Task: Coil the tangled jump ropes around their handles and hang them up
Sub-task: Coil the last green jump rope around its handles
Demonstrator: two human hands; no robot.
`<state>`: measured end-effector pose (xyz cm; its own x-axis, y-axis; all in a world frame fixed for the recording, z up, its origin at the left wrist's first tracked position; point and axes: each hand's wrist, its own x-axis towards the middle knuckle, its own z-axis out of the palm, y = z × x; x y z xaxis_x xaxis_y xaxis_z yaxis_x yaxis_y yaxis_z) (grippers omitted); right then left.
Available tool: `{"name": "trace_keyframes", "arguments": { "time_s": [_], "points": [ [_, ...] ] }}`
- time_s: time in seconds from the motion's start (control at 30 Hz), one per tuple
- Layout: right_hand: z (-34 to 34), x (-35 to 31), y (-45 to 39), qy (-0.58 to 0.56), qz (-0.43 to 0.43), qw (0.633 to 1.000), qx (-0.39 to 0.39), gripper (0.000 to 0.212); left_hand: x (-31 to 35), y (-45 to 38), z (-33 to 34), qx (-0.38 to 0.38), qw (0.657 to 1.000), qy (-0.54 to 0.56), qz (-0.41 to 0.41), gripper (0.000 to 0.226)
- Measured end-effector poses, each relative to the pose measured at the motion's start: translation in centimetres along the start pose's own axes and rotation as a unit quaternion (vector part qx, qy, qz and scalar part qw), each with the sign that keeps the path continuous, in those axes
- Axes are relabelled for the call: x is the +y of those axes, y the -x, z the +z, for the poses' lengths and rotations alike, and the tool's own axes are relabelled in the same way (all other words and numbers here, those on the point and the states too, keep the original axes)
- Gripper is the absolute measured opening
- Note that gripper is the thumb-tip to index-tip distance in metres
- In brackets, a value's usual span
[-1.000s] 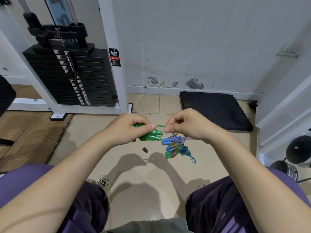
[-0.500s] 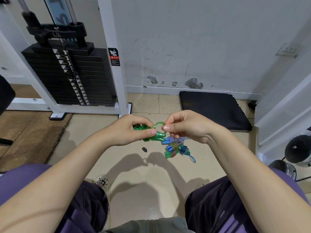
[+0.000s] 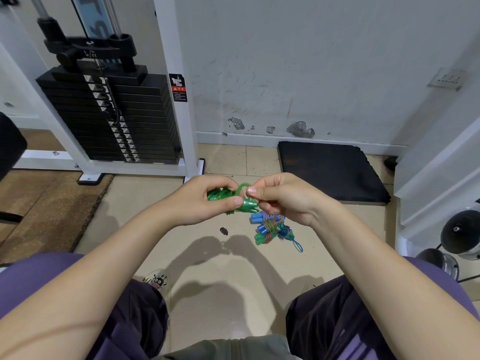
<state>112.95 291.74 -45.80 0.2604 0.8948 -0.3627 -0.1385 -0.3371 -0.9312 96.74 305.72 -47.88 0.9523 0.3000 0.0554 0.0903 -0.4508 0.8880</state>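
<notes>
Fingers [image 3: 251, 190] of right hand [image 3: 283, 198] pinching green rope loop [image 3: 242, 187].
Left hand [image 3: 202, 201] clenching coiled handles [image 3: 248, 205], lying crosswise, just below loop.

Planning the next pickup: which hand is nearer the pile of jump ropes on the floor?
Right. The right hand is just above the pile of jump ropes; the left hand is further left, gripping the green rope.

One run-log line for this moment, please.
left hand: grips coiled green plastic jump rope | right hand: pinches its end loop | floor: bundled blue and green ropes | hung: none
</notes>
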Motion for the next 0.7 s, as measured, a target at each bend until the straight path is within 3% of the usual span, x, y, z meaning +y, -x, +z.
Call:
{"name": "trace_keyframes", "arguments": {
  "time_s": [0.1,0.23,0.4,0.57,0.7],
  "points": [
    [-0.36,-0.05,0.11,-0.028,0.028,0.998,-0.038,0.014,0.01,-0.15,0.0,-0.003,1.0,0.013,0.01,0.039],
    [-0.64,0.07,0.17,0.032,0.039,0.998,-0.048,0.013,0.26,0.0,0.1,-0.023,0.999,-0.002,0.03,0.047],
    [-0.71,0.1,0.36,0.037,0.031,0.998,-0.048,0.013,0.56,0.01,0.25,-0.012,1.0,-0.001,0.02,0.029],
    [-0.98,0.12,0.19,0.014,-0.001,1.0,0.005,0.025,0.12,-0.15,0.25,0.04,0.999,0.004,0.001,0.029],
    [-0.3,0.15,0.35,0.098,-0.077,0.991,0.044,0.022,0.09,-0.47,0.42,0.1,0.995,0.015,-0.013,0.013]
  ]
}}
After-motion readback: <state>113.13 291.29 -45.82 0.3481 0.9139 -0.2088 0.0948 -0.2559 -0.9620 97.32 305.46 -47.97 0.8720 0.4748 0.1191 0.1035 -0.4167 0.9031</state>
